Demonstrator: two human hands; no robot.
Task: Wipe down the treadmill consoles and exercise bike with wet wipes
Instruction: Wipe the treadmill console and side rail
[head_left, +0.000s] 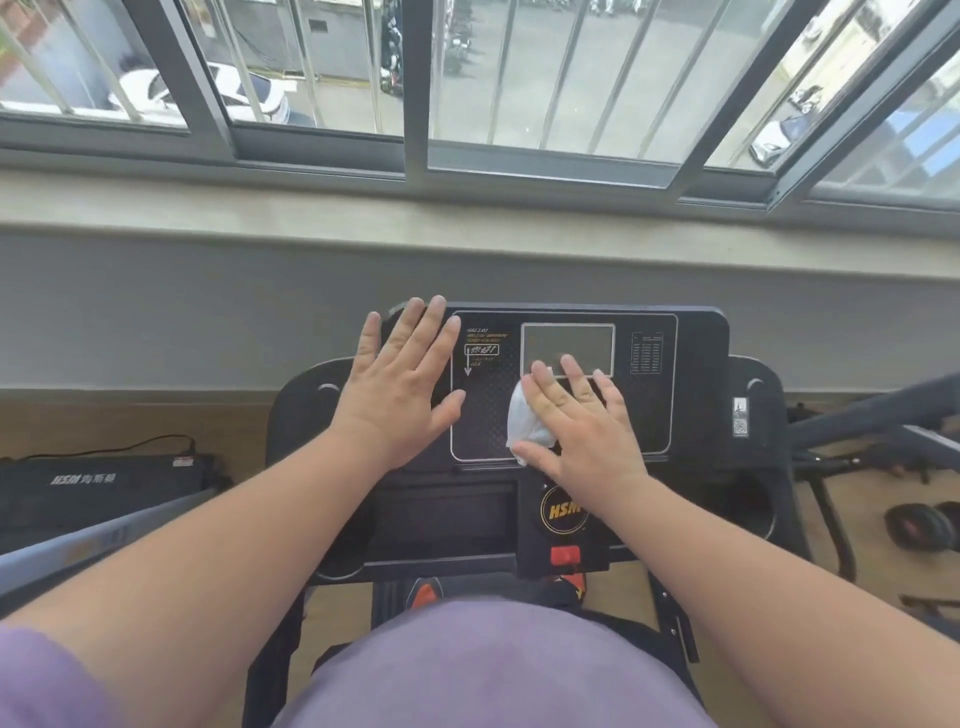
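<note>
The crumpled white wet wipe (524, 423) is lying on the black, flat treadmill console (691, 364) in the middle of the frame, just below the grey rectangular display screen (567, 345). The right hand (582, 426) is pressing on the wipe with its fingers straight and spread, and the fingertips are reaching the lower edge of the screen. The left hand (402, 382) is resting flat on the left part of the console, fingers also straight and spread, holding nothing. Below the hands, a round yellow logo badge (563, 512) and a red safety clip (565, 555) are showing. At the lower left, another black machine base with white letters (98, 480) is lying on the wooden floor. A grey-framed window (415, 83) is filling the top.
</note>
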